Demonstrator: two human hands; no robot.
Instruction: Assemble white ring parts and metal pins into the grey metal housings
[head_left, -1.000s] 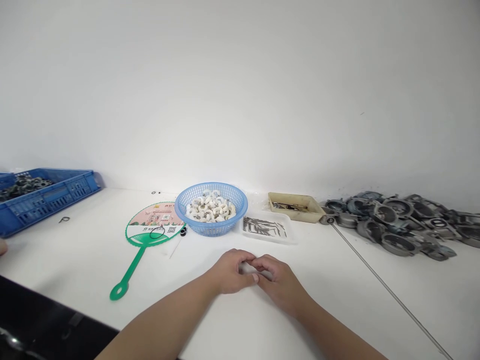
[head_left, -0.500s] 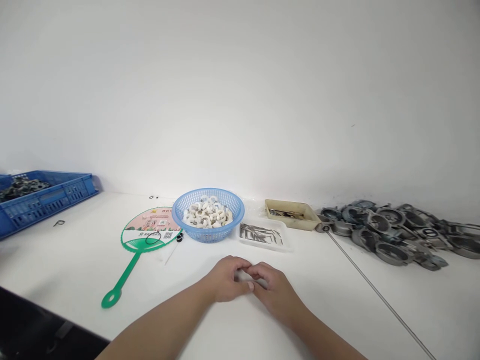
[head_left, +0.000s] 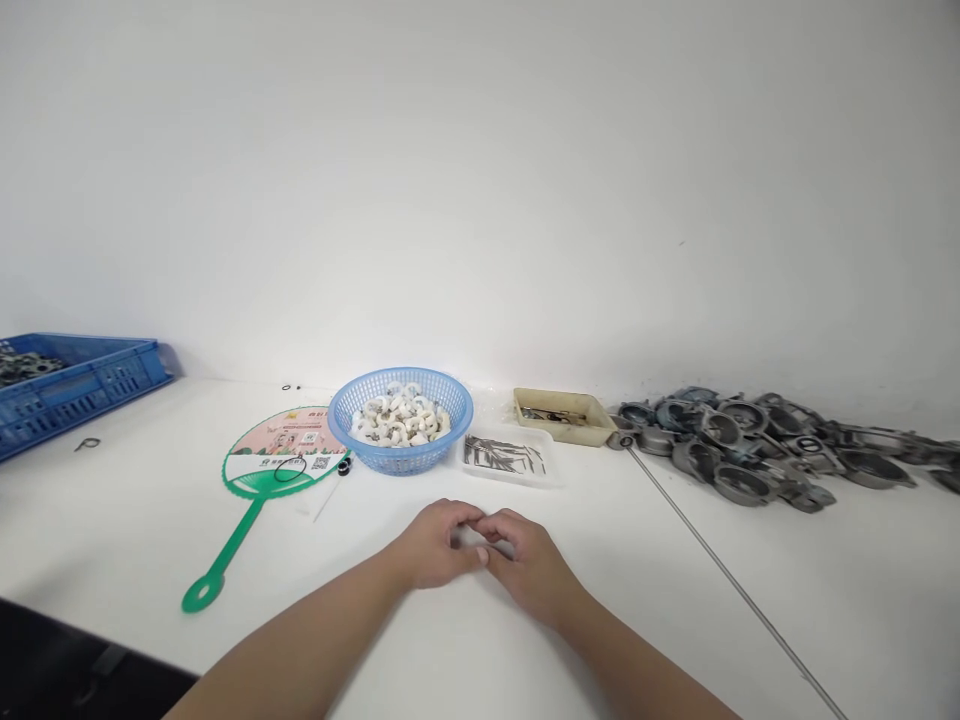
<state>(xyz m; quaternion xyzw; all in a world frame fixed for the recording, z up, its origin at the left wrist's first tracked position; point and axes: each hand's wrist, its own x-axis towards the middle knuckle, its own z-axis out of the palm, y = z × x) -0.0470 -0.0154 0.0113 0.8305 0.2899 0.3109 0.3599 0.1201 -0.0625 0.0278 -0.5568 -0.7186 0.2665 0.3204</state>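
Note:
My left hand (head_left: 437,545) and my right hand (head_left: 529,562) rest together on the white table (head_left: 480,650). Their fingertips and thumbs meet, making a loose ring with a small gap in the middle. Each hand has its thumb apart from its curled fingers, and I see nothing held in either. Just beyond them lies a white tray (head_left: 551,478) of thin dark metal pins. A blue mesh basket (head_left: 401,460) full of white ring-shaped pieces stands behind my left hand.
Left of the basket lies a green-handled fan (head_left: 236,535). A blue crate (head_left: 112,378) of metal parts stands far left. Behind the tray is a beige box (head_left: 592,432). Grey metal ring-shaped parts (head_left: 739,445) are piled at right, near a long seam (head_left: 720,565) across the table.
The view has turned slightly to the right, so everything sits a little further left. My hands keep the same pose, fingertips touching.

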